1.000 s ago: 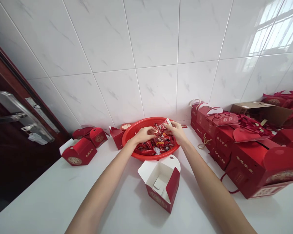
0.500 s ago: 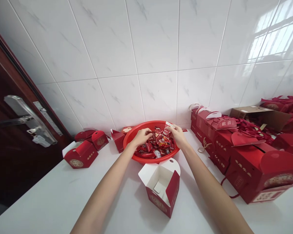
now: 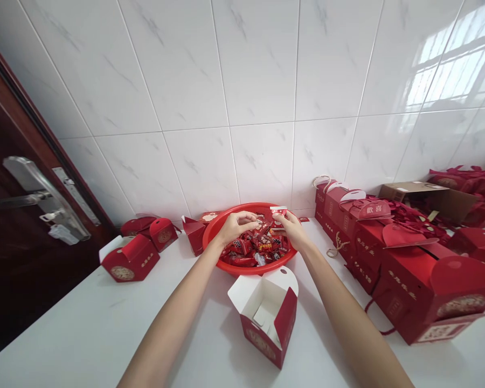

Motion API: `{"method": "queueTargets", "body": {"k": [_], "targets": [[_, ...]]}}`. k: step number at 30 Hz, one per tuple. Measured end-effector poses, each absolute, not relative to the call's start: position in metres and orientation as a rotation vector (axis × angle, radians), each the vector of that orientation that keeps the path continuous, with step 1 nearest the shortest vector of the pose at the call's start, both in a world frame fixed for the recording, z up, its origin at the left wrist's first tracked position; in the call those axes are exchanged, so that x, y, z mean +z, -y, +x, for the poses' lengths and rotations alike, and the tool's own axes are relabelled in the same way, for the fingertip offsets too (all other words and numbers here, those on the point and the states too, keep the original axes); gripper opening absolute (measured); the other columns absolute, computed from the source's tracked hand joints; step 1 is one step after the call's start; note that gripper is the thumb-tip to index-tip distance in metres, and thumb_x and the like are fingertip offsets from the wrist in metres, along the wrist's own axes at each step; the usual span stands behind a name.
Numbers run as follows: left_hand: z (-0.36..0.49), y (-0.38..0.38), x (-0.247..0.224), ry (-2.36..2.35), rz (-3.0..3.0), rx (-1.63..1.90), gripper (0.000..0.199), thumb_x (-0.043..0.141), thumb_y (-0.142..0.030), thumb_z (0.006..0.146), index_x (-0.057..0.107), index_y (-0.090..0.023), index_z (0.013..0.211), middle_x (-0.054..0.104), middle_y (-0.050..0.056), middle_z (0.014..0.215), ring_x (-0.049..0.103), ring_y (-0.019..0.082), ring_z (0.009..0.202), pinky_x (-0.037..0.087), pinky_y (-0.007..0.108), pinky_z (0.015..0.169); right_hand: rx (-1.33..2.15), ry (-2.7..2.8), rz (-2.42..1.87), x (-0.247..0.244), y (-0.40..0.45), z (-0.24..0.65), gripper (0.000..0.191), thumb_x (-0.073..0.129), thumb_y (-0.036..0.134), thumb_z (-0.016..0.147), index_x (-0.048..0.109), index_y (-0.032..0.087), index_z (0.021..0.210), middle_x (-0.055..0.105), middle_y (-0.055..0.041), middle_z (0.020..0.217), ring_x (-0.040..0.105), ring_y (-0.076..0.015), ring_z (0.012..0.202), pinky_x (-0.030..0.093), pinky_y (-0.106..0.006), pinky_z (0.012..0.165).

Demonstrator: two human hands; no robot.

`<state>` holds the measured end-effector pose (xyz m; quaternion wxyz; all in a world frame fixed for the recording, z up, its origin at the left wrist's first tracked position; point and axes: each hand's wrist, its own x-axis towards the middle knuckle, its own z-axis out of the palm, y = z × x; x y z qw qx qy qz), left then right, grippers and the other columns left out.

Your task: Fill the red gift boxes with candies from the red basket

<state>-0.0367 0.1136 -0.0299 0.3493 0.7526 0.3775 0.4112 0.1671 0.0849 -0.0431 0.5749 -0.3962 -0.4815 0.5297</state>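
Observation:
A red plastic basket [image 3: 210, 231] holds a heap of red wrapped candies [image 3: 262, 245]. Over its right side, my right hand [image 3: 291, 229] pinches a red candy packet with white edges [image 3: 278, 214], held upright. My left hand [image 3: 236, 227] is above the left part of the heap, thumb and fingers closed on a dark red candy packet [image 3: 262, 226]; its grip is partly hidden. In front of the basket stands a red gift box [image 3: 262, 339], flaps up, its white inside showing with nothing in it but its folded base flaps.
Several red gift boxes [image 3: 131, 258] stand at the left, near a dark door with a metal handle [image 3: 48, 199]. A row of closed red boxes [image 3: 404, 280] runs along the right. Behind them is a brown cardboard box [image 3: 420, 191]. White tiles [image 3: 262, 161] form the back wall.
My right hand has turned its candy packet so that the red printed face shows. My left hand has shifted slightly right, fingers drawing together at a dark red packet.

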Motion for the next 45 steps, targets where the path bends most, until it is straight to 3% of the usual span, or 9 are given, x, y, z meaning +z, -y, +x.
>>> {"method": "queueTargets", "body": {"k": [5, 12, 23, 26, 28, 32, 36, 40, 45], "targets": [[-0.035, -0.112, -0.030, -0.992, 1.978, 1.055, 0.030, 0.080, -0.046, 0.066, 0.074, -0.018, 0.072, 0.071, 0.011, 0.115, 0.069, 0.025, 0.098, 0.057, 0.038, 0.088, 1.251, 1.119, -0.932, -0.046, -0.088, 0.168, 0.025, 0.069, 0.034, 0.069, 0.060, 0.023, 0.090, 0.066, -0.0002, 0.091, 0.064, -0.0157, 0.075, 0.059, -0.027, 0.060], [-0.037, -0.116, -0.036, -1.015, 2.003, 1.048, 0.032, 0.080, -0.043, 0.068, 0.072, -0.017, 0.083, 0.059, 0.013, 0.138, 0.069, 0.025, 0.101, 0.059, 0.039, 0.086, 1.282, 1.141, -0.885, -0.046, -0.088, 0.168, 0.030, 0.076, 0.034, 0.066, 0.063, 0.021, 0.089, 0.070, -0.0026, 0.094, 0.067, -0.0175, 0.078, 0.058, -0.027, 0.062], [-0.026, -0.115, -0.038, -0.986, 1.939, 1.059, 0.042, 0.076, -0.039, 0.071, 0.057, -0.019, 0.102, 0.069, 0.006, 0.104, 0.070, 0.021, 0.089, 0.057, 0.032, 0.076, 1.360, 1.112, -0.782, -0.043, -0.085, 0.170, 0.029, 0.086, 0.034, 0.060, 0.071, 0.018, 0.079, 0.073, -0.0046, 0.086, 0.067, -0.0179, 0.075, 0.059, -0.030, 0.066], [-0.027, -0.116, -0.041, -1.037, 2.075, 0.884, 0.030, 0.067, -0.038, 0.080, 0.058, -0.019, 0.101, 0.070, 0.005, 0.101, 0.070, 0.022, 0.092, 0.057, 0.034, 0.080, 1.311, 1.001, -0.758, -0.046, -0.090, 0.170, 0.030, 0.087, 0.034, 0.058, 0.071, 0.019, 0.080, 0.074, -0.0027, 0.085, 0.067, -0.0165, 0.077, 0.058, -0.027, 0.067], [-0.027, -0.117, -0.043, -1.039, 2.183, 0.704, 0.024, 0.067, -0.028, 0.077, 0.063, -0.018, 0.098, 0.072, 0.005, 0.102, 0.070, 0.023, 0.096, 0.057, 0.035, 0.083, 1.284, 0.931, -0.740, -0.048, -0.094, 0.170, 0.030, 0.086, 0.034, 0.058, 0.070, 0.020, 0.079, 0.074, -0.0011, 0.083, 0.067, -0.0159, 0.077, 0.058, -0.026, 0.068], [-0.023, -0.121, -0.047, -1.000, 2.430, 0.382, 0.051, 0.063, -0.002, 0.062, 0.073, -0.019, 0.109, 0.073, 0.007, 0.116, 0.066, 0.028, 0.113, 0.052, 0.036, 0.097, 1.276, 0.846, -0.710, -0.049, -0.096, 0.172, 0.028, 0.087, 0.031, 0.057, 0.070, 0.021, 0.077, 0.074, 0.0001, 0.078, 0.068, -0.0159, 0.073, 0.058, -0.025, 0.064], [-0.018, -0.124, -0.052, -1.056, 2.690, 0.128, 0.065, 0.059, -0.002, 0.067, 0.069, -0.022, 0.128, 0.067, 0.009, 0.131, 0.065, 0.027, 0.117, 0.050, 0.032, 0.098, 1.308, 0.813, -0.672, -0.048, -0.095, 0.174, 0.025, 0.087, 0.029, 0.060, 0.070, 0.021, 0.077, 0.075, 0.0001, 0.077, 0.069, -0.0182, 0.073, 0.061, -0.032, 0.070], [-0.021, -0.128, -0.054, -1.041, 2.636, 0.192, 0.047, 0.062, -0.014, 0.078, 0.070, -0.020, 0.124, 0.072, 0.009, 0.125, 0.068, 0.026, 0.110, 0.051, 0.030, 0.094, 1.327, 0.787, -0.636, -0.047, -0.095, 0.175, 0.020, 0.085, 0.025, 0.063, 0.071, 0.021, 0.077, 0.076, 0.0003, 0.078, 0.070, -0.0181, 0.075, 0.062, -0.033, 0.073], [-0.027, -0.131, -0.051, -1.147, 2.563, 0.315, 0.021, 0.055, -0.024, 0.088, 0.073, -0.019, 0.097, 0.078, 0.008, 0.097, 0.071, 0.024, 0.085, 0.053, 0.030, 0.080, 1.347, 0.790, -0.616, -0.046, -0.095, 0.176, 0.018, 0.084, 0.023, 0.066, 0.071, 0.020, 0.077, 0.076, -0.0007, 0.078, 0.070, -0.0184, 0.075, 0.061, -0.032, 0.073]]}}
